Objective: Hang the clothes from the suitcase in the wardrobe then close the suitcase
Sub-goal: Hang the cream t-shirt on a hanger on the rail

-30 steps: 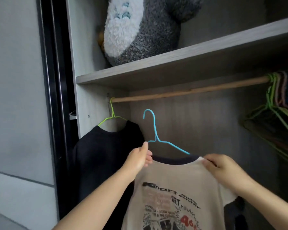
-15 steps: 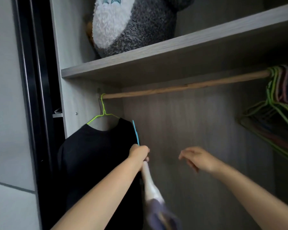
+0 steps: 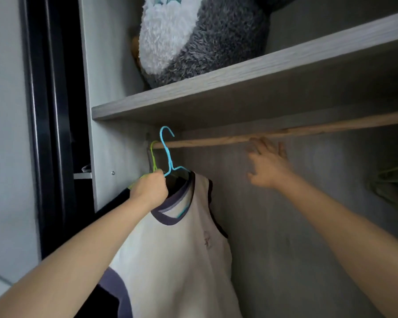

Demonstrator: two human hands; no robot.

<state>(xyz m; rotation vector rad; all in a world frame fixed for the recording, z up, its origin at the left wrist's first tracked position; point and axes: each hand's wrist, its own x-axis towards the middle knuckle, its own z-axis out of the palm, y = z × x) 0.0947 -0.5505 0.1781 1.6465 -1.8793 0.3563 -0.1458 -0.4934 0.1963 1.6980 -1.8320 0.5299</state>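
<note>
Just under the rod [image 3: 216, 141], the left hand [image 3: 150, 189] was curled tight round the blue hanger [image 3: 168, 154] at its neck, hook poking up above the fist and the white shirt [image 3: 177, 253] dangling below it. Off to the right, the right hand [image 3: 268, 165] was spread wide, fingertips up near the rod.

A white shirt [image 3: 182, 260] with dark trim at neck and sleeves hangs on a blue hanger [image 3: 169, 157], just below and right of the left hand [image 3: 149, 191] that grips the hanger's base. The hook rises above that hand, level with the rail [image 3: 216, 141].
</note>
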